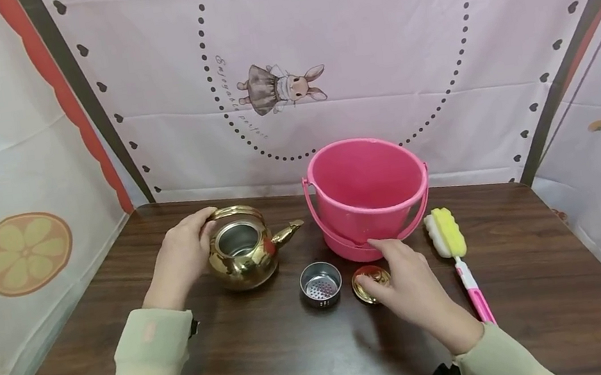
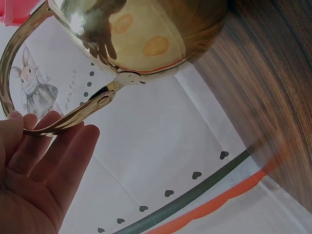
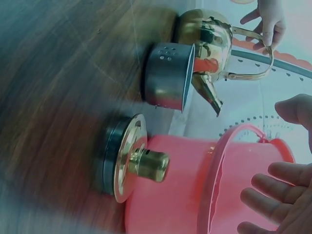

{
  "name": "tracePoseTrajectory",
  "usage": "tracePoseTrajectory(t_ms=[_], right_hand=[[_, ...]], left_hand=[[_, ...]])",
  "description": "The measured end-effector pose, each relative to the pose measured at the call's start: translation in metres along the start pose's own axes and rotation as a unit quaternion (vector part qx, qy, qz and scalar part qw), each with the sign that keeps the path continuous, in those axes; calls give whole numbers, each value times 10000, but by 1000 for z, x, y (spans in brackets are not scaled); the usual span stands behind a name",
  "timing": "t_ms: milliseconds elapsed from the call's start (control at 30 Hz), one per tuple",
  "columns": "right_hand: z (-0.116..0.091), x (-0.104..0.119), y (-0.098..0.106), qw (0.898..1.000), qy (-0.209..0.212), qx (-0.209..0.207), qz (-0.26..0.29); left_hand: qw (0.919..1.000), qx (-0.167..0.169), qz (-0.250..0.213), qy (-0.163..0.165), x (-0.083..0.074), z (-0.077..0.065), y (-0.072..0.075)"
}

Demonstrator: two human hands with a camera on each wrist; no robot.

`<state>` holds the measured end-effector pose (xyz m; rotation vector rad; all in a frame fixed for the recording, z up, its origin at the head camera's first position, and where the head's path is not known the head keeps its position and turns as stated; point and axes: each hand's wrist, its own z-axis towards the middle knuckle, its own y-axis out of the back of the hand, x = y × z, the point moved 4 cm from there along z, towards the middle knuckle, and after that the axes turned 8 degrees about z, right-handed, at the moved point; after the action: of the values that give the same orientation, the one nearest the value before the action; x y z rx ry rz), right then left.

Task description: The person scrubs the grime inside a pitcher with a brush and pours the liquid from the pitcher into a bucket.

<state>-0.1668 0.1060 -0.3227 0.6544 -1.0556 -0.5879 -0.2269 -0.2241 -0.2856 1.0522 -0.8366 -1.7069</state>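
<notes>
My left hand (image 1: pixel 177 252) pinches the top handle (image 2: pixel 78 114) of a shiny gold teapot (image 1: pixel 244 270) between thumb and fingers. The pot sits upright and lidless at the left, spout pointing right. Just right of it stands a small steel strainer cup (image 1: pixel 322 294) with a perforated bottom. My right hand (image 1: pixel 413 284), fingers spread and relaxed, hovers over the gold lid (image 1: pixel 377 274) holding nothing. In the right wrist view the lid's knob (image 3: pixel 151 165) points up and stays apart from the fingers (image 3: pixel 265 202).
A pink bucket (image 1: pixel 349 222) stands behind the lid, its handle lowered toward the front. To its right lies a yellow and white sponge brush (image 1: pixel 450 233) with a pink and white handle. Printed cloth walls (image 1: pixel 375 60) enclose the brown wooden table (image 1: pixel 257 362).
</notes>
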Motion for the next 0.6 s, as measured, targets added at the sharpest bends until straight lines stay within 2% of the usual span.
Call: tracePoseTrajectory(t_ms=[600], right_hand=[[11, 16, -8, 9997, 179, 128, 105]], left_hand=[[10000, -36, -5, -35, 0, 1, 0]])
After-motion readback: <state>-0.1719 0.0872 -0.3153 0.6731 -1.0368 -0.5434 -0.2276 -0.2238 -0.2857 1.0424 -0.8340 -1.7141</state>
